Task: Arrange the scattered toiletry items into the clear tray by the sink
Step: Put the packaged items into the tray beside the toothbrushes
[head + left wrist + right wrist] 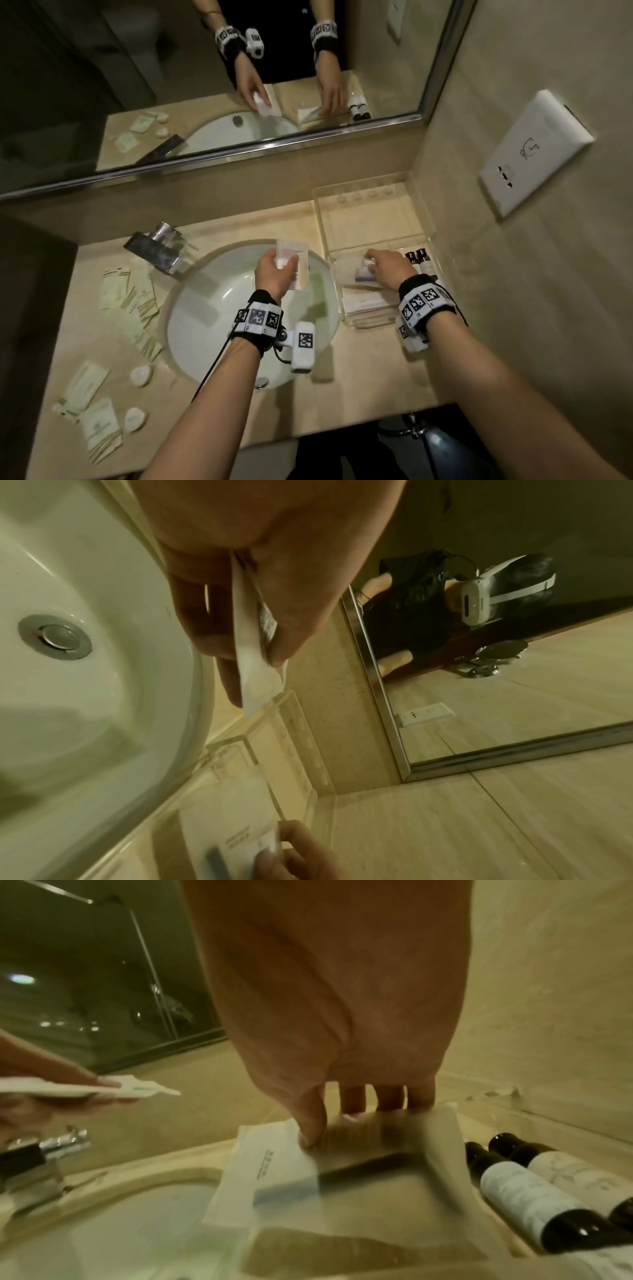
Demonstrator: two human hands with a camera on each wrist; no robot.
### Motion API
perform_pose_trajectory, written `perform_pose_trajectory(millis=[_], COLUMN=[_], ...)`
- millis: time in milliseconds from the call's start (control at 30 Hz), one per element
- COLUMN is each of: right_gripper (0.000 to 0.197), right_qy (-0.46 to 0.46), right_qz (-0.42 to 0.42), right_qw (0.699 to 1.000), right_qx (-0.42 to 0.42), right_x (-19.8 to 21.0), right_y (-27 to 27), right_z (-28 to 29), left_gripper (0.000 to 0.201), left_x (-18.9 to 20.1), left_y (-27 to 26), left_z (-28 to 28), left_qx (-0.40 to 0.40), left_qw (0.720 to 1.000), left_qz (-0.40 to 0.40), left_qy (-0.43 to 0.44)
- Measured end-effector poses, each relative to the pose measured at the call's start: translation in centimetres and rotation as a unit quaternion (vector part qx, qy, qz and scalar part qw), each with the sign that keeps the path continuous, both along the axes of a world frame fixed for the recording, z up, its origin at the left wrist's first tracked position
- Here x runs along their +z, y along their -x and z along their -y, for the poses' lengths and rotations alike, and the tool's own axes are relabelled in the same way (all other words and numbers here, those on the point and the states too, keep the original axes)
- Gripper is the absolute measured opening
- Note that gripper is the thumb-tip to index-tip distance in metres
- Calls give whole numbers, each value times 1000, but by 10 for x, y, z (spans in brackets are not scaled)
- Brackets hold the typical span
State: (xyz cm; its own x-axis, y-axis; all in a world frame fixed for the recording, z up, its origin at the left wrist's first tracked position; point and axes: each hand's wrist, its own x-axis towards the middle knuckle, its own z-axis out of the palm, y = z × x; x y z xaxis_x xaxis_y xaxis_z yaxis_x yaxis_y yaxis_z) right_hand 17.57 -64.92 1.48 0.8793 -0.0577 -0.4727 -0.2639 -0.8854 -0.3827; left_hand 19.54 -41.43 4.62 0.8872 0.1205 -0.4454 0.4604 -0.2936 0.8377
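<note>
The clear tray (368, 219) stands right of the sink, against the wall. Two dark bottles (418, 261) with white labels lie along its right side, and another packet (363, 303) rests at its near end. My right hand (371, 262) is inside the tray, thumb and fingers pinching a flat translucent packet (346, 1153) with a white slip in it, low over the tray floor. My left hand (284, 263) hovers above the sink and pinches a few flat white packets (250, 647) held edge-up. The right wrist view shows the bottles (524, 1191) beside my fingers.
Several pale packets (133, 294) and round white soaps (141, 375) lie scattered on the counter left of the white sink (205, 318). A chrome faucet (161, 248) stands at the sink's back left. Behind runs a mirror (205, 85); a wall socket (534, 150) is on the right.
</note>
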Motion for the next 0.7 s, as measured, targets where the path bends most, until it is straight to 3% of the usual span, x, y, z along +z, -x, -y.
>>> perform_pose_trajectory(millis=[100, 233, 300, 433, 600, 700], right_gripper=[31, 34, 33, 38, 58, 49], right_qy=[66, 111, 86, 55, 41, 21], right_qz=[-25, -40, -23, 18, 5, 4], right_qw=[996, 990, 994, 998, 999, 1000], right_qx=[48, 72, 60, 28, 4, -8], right_x=[-13, -20, -25, -30, -24, -25], right_y=[-3, -7, -7, -3, 5, 9], right_z=[0, -3, -3, 1, 14, 22], left_gripper=[22, 39, 34, 44, 31, 28], left_x=[-5, -19, -25, -38, -37, -35], left_y=[-5, -13, -16, -20, -22, -23], left_z=[1, -1, 1, 3, 8, 11], left_qx=[-23, -55, -72, -96, -108, -107], left_qw=[1000, 998, 997, 995, 994, 994], left_qz=[-11, -21, -26, -29, -22, -20], left_qy=[-10, -27, -25, -25, -19, -12])
